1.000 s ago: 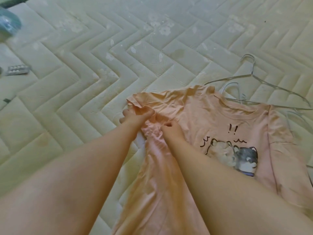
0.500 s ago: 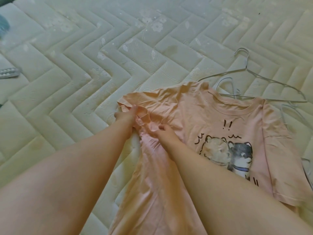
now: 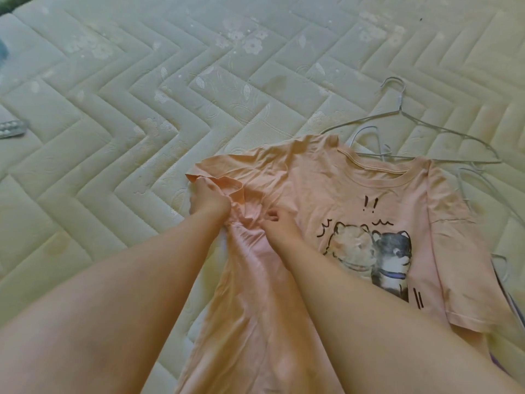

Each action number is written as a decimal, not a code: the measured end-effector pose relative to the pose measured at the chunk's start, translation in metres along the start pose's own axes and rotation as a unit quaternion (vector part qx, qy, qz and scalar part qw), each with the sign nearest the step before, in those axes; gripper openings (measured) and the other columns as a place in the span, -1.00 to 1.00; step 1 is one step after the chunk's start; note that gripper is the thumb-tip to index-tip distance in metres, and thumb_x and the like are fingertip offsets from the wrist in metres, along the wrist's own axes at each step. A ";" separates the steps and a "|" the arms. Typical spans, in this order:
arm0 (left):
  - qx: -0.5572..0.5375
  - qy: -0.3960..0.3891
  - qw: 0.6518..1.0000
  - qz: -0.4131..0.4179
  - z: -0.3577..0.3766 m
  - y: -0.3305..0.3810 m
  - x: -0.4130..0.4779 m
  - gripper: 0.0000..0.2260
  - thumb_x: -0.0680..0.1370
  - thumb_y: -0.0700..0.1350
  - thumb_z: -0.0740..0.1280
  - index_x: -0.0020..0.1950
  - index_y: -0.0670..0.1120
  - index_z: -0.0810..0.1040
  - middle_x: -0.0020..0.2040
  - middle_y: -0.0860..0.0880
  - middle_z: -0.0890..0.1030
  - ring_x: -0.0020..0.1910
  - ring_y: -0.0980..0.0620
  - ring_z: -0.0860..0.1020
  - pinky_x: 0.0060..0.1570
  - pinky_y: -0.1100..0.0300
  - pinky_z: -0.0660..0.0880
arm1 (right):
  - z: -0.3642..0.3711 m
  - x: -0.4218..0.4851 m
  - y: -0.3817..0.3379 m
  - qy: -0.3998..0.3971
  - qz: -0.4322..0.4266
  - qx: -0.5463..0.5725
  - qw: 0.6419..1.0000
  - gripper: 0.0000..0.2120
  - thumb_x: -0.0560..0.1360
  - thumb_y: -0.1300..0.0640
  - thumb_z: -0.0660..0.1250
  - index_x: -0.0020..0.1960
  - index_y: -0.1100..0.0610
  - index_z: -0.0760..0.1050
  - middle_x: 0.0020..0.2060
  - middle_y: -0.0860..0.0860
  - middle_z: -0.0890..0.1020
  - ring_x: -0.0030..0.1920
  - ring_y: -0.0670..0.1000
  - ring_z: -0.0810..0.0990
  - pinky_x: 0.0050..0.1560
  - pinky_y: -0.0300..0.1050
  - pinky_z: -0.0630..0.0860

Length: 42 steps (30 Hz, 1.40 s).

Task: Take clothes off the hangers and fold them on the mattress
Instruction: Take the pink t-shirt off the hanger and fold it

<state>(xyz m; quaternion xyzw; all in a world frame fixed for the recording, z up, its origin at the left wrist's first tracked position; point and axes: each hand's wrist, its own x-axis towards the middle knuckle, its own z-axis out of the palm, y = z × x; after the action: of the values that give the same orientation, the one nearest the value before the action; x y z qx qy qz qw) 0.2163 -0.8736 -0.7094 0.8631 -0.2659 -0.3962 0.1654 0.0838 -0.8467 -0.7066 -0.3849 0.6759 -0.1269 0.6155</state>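
The left hand (image 3: 208,200) sits at frame centre with its fingers curled tight into the hem of the sleeve (image 3: 227,184) of a peach T-shirt (image 3: 326,189); it grips the fabric, which bunches above the knuckles. The right hand (image 3: 279,223), just beside it to the right, has its fingers curled down and pinches a fold of cloth at the underarm area. The two hands are close but not touching.

The T-shirt lies print side up on the mattress (image 3: 142,95), filling the centre and right of the frame, with its collar toward the upper right and its body running down to the bottom edge under both forearms. The far sleeve lies flat at the right.

Wire hangers (image 3: 400,109) lie on the mattress at the upper right, partly under the collar and right shoulder of the shirt. A blister pack (image 3: 11,129) lies at the left edge, well apart from the shirt. Bare quilted surface extends across the upper and left parts of the frame.
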 end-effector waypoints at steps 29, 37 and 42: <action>0.219 -0.248 0.892 0.307 0.175 0.015 -0.259 -0.67 0.56 -0.20 0.17 0.33 -0.05 0.40 0.24 -0.08 0.50 0.05 -0.04 0.51 0.03 0.14 0.49 | -0.216 -0.137 0.180 0.298 0.071 -0.027 0.951 -0.84 0.52 0.24 0.14 0.01 0.10 0.47 0.11 0.11 0.53 0.02 0.13 0.48 -0.02 -0.14 0.38; 0.231 -0.246 0.888 0.311 0.244 0.014 -0.290 -0.59 0.56 -0.14 0.25 0.40 -0.04 0.30 0.42 -0.08 0.27 0.32 -0.10 0.36 0.23 0.06 0.41 | -0.278 -0.120 0.217 0.270 0.030 -0.189 0.944 -0.63 0.53 0.08 0.16 0.33 -0.04 0.35 0.29 0.07 0.43 0.23 0.17 0.45 0.21 0.11 0.44; 0.354 -0.144 0.857 0.345 0.289 0.022 -0.286 -0.47 0.49 -0.03 0.32 0.41 0.03 0.21 0.45 -0.08 0.13 0.40 -0.17 0.17 0.35 -0.02 0.23 | -0.298 -0.079 0.222 0.185 -0.043 -0.326 0.926 -0.40 0.53 0.05 0.22 0.50 -0.09 0.05 0.41 0.05 0.26 0.36 0.15 0.30 0.31 0.05 0.31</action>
<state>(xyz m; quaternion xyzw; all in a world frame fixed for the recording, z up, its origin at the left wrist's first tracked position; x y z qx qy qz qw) -0.1701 -0.7442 -0.7104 0.6497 -0.6899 -0.3125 -0.0649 -0.2781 -0.7348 -0.7291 -0.5626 0.7648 0.0053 0.3140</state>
